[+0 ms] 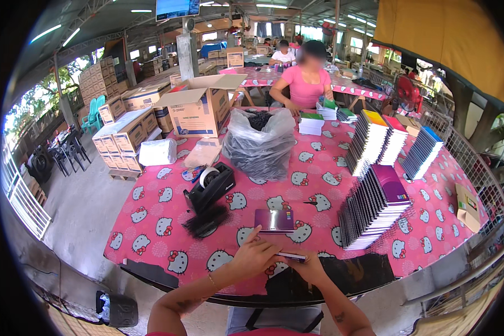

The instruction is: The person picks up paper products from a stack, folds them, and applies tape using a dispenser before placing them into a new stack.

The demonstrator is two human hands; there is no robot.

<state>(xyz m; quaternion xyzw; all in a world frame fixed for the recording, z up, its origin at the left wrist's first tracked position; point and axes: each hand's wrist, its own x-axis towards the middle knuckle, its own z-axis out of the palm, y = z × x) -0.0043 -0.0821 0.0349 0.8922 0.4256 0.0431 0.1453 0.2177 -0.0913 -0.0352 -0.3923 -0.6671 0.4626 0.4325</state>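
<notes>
A small purple notebook [292,256], seen nearly edge-on, is held between my hands near the table's front edge. My right hand [308,269] grips its right end. The closed fingers of my left hand [259,259] are at its left end, while one finger points forward to another purple notebook [274,220] lying flat just beyond. To the right leans a long stack of purple spiral notebooks [372,210]. A bundle of black binding coils [207,220] lies to the left, beside a black tape dispenser [210,187].
A clear plastic bag [260,145] of black coils stands mid-table, with an open carton [199,112] behind it. Yellow-covered [368,143], pink-covered [393,137] and blue-covered notebook stacks [424,152] stand at the right. A co-worker [307,84] in pink works across the pink patterned table [168,238].
</notes>
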